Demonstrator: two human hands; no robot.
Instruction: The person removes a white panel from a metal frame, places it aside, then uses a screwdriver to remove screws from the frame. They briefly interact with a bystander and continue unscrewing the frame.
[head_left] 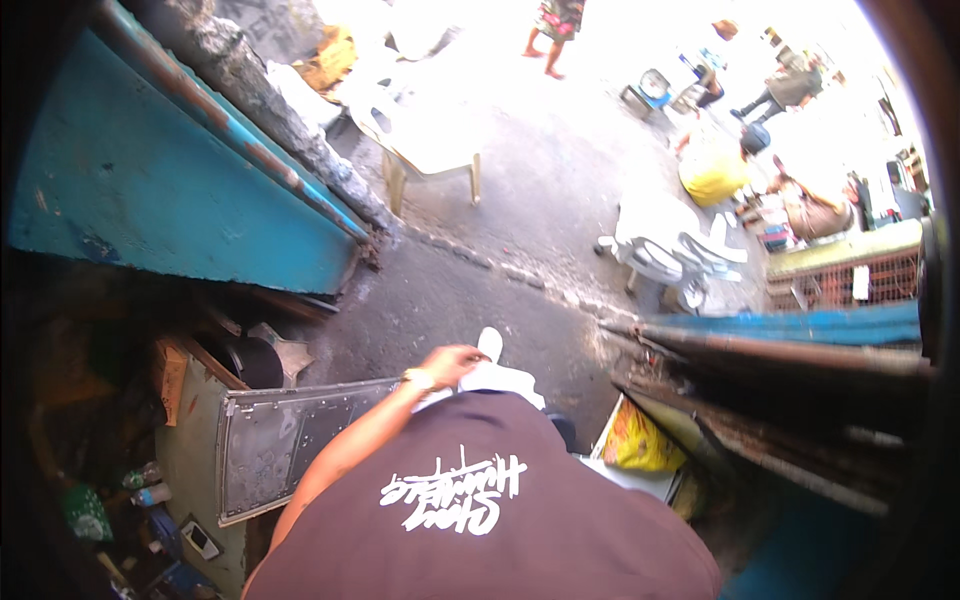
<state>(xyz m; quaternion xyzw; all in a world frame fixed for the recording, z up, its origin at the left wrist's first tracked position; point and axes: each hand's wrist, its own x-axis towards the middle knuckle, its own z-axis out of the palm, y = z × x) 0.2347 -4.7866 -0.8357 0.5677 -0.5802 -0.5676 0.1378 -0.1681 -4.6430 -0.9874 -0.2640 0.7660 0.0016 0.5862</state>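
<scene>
My left hand (pixel 453 366) hangs in front of my body, with a light-coloured band (pixel 418 378) on its wrist. Its fingers point right, loosely bent, with no held thing visible between them. Just beside the fingertips are my white shorts (pixel 497 378) and a white shoe (pixel 489 343) on the dark ground; I cannot tell whether the fingers touch the cloth. My dark brown shirt (pixel 580 500) with white lettering fills the lower middle. No part of my right hand shows.
A metal-framed panel (pixel 300 440) of an open cabinet is close on my left, below a blue counter (pixel 170 170). A yellow bag (pixel 640 440) sits at right. Ahead are a pale plastic chair (pixel 430 160), a parked scooter (pixel 660 255) and several people.
</scene>
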